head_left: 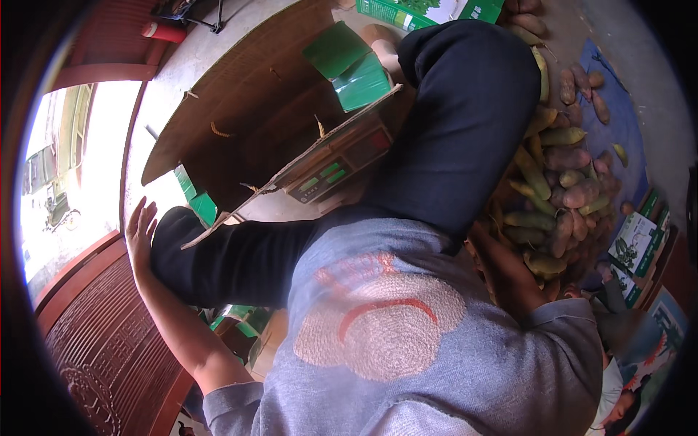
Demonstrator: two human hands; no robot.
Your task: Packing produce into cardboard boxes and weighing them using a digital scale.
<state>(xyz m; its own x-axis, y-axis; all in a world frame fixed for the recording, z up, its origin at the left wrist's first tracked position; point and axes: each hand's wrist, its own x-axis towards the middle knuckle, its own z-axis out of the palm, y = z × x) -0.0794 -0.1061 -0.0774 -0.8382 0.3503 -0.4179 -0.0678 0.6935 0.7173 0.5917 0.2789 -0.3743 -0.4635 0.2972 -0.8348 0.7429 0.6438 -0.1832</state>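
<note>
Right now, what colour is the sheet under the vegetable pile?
Blue; the sheet shows best at the head view's right.

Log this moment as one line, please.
left hand: open, beside knee | right hand: mostly hidden, grip unclear, beside vegetables | carton: open, between legs

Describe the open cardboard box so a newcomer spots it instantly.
Start from the person's dark trousers: the large open cardboard box lies between the spread legs, reaching toward the picture's upper left, near the left hand. Short cords stick out of its brown walls, unlike the green-and-white printed carton at the top edge.
</note>
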